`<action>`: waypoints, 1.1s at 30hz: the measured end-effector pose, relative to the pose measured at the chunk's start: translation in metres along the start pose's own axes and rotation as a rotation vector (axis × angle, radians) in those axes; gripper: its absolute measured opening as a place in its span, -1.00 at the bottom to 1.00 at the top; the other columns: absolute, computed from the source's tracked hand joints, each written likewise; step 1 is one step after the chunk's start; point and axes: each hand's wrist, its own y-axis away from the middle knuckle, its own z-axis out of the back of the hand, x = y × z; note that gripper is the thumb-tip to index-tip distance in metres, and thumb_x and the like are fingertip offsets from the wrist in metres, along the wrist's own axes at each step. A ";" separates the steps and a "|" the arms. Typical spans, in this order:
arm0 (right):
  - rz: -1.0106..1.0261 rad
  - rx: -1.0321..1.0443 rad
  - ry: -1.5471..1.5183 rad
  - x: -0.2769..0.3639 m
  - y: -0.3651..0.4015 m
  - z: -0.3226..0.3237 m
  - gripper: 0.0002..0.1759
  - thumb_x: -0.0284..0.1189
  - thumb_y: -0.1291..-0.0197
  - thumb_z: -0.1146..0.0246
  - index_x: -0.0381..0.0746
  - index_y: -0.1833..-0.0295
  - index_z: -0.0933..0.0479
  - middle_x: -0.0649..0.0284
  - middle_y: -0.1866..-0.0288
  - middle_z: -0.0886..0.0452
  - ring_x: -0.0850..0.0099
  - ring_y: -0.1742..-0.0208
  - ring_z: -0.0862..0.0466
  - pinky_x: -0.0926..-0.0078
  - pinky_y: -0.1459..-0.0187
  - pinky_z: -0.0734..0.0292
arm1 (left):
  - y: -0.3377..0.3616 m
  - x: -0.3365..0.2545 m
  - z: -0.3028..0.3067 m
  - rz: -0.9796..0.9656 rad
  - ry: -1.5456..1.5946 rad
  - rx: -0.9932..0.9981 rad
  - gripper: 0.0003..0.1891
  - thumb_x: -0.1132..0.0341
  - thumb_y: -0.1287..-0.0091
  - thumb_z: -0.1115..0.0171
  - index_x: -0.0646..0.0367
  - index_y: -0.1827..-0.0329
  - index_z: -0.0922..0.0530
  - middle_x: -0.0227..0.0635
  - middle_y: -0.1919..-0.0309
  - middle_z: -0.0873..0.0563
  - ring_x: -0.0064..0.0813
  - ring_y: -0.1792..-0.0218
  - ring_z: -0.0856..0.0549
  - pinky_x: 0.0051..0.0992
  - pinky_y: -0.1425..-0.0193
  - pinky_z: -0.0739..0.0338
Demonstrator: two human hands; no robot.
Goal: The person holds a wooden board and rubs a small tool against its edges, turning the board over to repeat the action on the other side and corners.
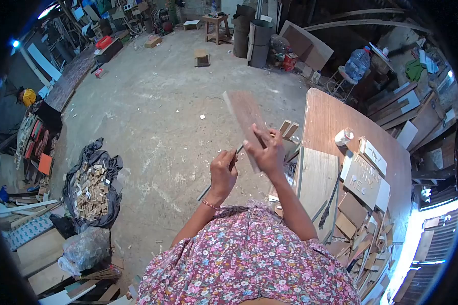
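My right hand [267, 152] is wrapped round the lower part of a brown wooden board [245, 109], which is tilted up in front of me. Left of it, my left hand [223, 175] is closed round a thin dark tool [237, 151], whose tip comes near the board's left edge. Whether the tip touches the board I cannot tell. Beyond my right hand, some light wooden pieces [289, 128] stick up.
On the right, a wooden table [336, 114] bears a white jar [344, 136], a lettered board [362, 175] and wood offcuts. A dark cloth [114, 168] with wood scraps lies on the floor at left. A stool [217, 28] stands behind.
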 end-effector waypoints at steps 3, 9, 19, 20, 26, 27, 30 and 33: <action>-0.075 0.074 0.015 -0.012 -0.015 0.008 -0.42 -0.12 0.19 -0.35 -0.07 -0.03 -0.52 0.02 0.10 -0.44 0.19 0.12 -0.55 0.36 0.06 -0.45 | 0.001 -0.003 0.001 -0.066 0.121 -0.076 -0.84 0.61 -0.06 -0.11 0.34 0.28 -0.54 -0.23 0.64 -0.51 -0.52 0.60 -0.53 -0.56 0.54 -0.35; -0.327 0.369 -0.827 -0.003 -0.014 0.033 -0.50 -0.24 0.11 -0.30 -0.20 -0.01 -0.53 0.21 0.13 -0.54 0.53 0.13 -0.49 0.60 0.04 -0.36 | -0.007 0.001 0.014 0.305 0.352 0.163 -0.86 0.41 -0.26 -0.07 0.28 0.33 -0.56 -0.51 0.69 -0.44 -0.76 0.66 -0.35 -0.66 0.62 -0.18; -0.153 0.606 -0.603 0.022 -0.003 0.032 -0.46 -0.25 0.13 -0.28 -0.26 -0.03 -0.50 0.17 0.21 -0.60 0.53 0.26 -0.54 0.59 0.17 -0.44 | -0.019 0.025 0.035 0.434 0.558 0.062 -0.87 0.47 -0.19 -0.05 0.28 0.49 -0.54 -0.45 0.71 -0.46 -0.73 0.64 -0.37 -0.65 0.59 -0.22; -0.158 0.599 -0.655 0.019 0.004 0.031 -0.46 -0.26 0.12 -0.29 -0.26 -0.03 -0.50 0.17 0.21 -0.60 0.53 0.25 -0.54 0.60 0.17 -0.44 | -0.022 0.027 0.043 0.471 0.520 0.120 -0.88 0.48 -0.17 -0.05 0.28 0.46 -0.55 -0.42 0.71 -0.46 -0.70 0.63 -0.40 -0.61 0.57 -0.26; -0.225 0.591 -0.647 0.029 -0.023 0.020 -0.47 -0.23 0.13 -0.32 -0.26 0.01 -0.53 0.12 0.15 -0.59 0.48 0.21 -0.56 0.55 0.11 -0.44 | -0.006 0.009 0.014 0.414 0.581 0.345 -0.85 0.43 -0.22 -0.04 0.29 0.44 -0.54 -0.49 0.67 -0.51 -0.74 0.58 -0.41 -0.65 0.51 -0.30; -0.221 0.587 -0.648 0.029 -0.022 0.021 -0.47 -0.23 0.13 -0.32 -0.26 0.01 -0.53 0.12 0.15 -0.59 0.48 0.21 -0.56 0.55 0.11 -0.44 | -0.009 0.008 0.016 0.428 0.641 0.300 -0.85 0.42 -0.23 -0.05 0.29 0.45 -0.54 -0.52 0.67 -0.50 -0.75 0.59 -0.40 -0.66 0.52 -0.28; -0.031 0.515 -0.525 0.019 -0.007 0.018 -0.47 -0.19 0.18 -0.34 -0.17 0.02 -0.55 0.11 0.10 -0.55 0.35 0.06 -0.52 0.47 -0.02 -0.36 | -0.014 0.027 0.019 0.482 0.759 0.029 -0.82 0.37 -0.26 -0.06 0.25 0.46 -0.54 -0.56 0.68 -0.47 -0.78 0.60 -0.36 -0.69 0.54 -0.22; -0.175 0.578 -0.588 0.009 0.003 0.028 -0.48 -0.21 0.19 -0.34 -0.13 0.02 -0.56 0.12 0.14 -0.55 0.35 0.06 -0.51 0.47 -0.03 -0.36 | -0.024 0.030 0.036 0.627 0.839 -0.004 -0.74 0.25 -0.31 -0.04 0.17 0.52 -0.50 -0.61 0.71 -0.39 -0.84 0.71 -0.24 -0.74 0.68 -0.04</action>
